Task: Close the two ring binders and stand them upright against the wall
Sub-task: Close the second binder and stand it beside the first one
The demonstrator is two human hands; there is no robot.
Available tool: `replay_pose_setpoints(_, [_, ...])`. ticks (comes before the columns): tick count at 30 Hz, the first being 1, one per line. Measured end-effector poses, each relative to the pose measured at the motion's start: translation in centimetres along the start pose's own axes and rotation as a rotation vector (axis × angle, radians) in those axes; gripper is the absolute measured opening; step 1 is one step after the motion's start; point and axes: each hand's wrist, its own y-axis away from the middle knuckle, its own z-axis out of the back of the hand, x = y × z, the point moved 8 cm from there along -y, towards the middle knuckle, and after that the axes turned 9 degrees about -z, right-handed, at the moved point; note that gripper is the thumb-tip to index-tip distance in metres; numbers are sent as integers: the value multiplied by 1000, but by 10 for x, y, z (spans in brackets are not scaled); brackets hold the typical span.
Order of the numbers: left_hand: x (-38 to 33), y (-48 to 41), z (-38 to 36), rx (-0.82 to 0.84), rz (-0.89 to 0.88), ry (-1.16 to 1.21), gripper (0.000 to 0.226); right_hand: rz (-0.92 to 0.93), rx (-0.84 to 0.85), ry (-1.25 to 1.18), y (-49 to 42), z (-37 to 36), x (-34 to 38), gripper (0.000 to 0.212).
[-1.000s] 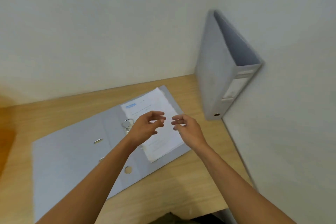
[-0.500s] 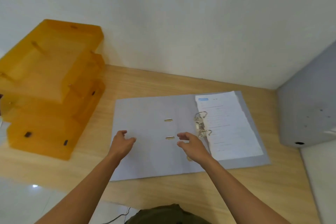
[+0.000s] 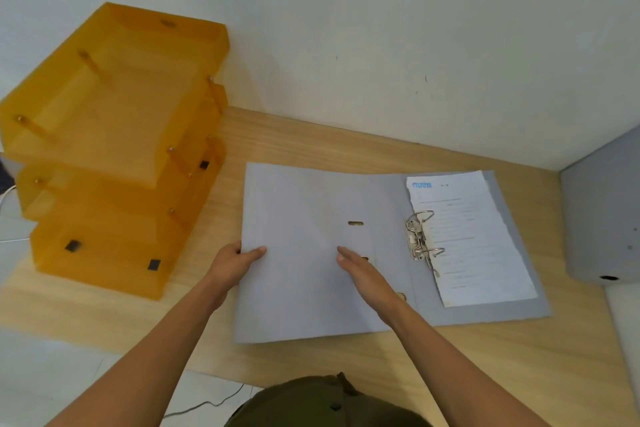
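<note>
Open binder [image 3: 311, 218] lies flat on the desk [image 3: 311, 135], papers [image 3: 474, 239] on its right half. Left hand [image 3: 235, 262] pinches the left cover's edge; right hand [image 3: 363, 274] rests flat, fingers spread, on that cover.

Grey cardboard ring binders: two, one lying open [image 3: 311, 253] on the desk, one standing closed [image 3: 602, 218] at the right edge.
Translucent orange plastic letter trays [image 3: 114, 135]: three, stacked in tiers.
Silver metal rings [image 3: 424, 236] in the open binder: two.
Slots in the open cover [image 3: 355, 223]: two, one partly hidden by a hand.
Printed white paper stacks [image 3: 474, 239]: one.
Bare hands: two, left [image 3: 235, 262] and right [image 3: 363, 274].
Light wooden desks [image 3: 311, 142]: one.
</note>
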Motion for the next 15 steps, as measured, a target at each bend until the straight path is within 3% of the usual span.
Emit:
replay_pose_setpoints(6, [-85,-11,-33,187,-135,358,39,64,-28,15,12,-4,70,57])
replay_pose_setpoints(10, [-143,0,-76,451,-145,669,60,157,-52,-50,33,-1,122,54])
replay_pose_setpoints(13, [-158,8,-104,474,-162,724,71,208,-61,-137,53,15,149,34])
replay_pose_setpoints(15, [-152,19,-128,451,-186,639,61,227,-77,-141,67,31,156,33])
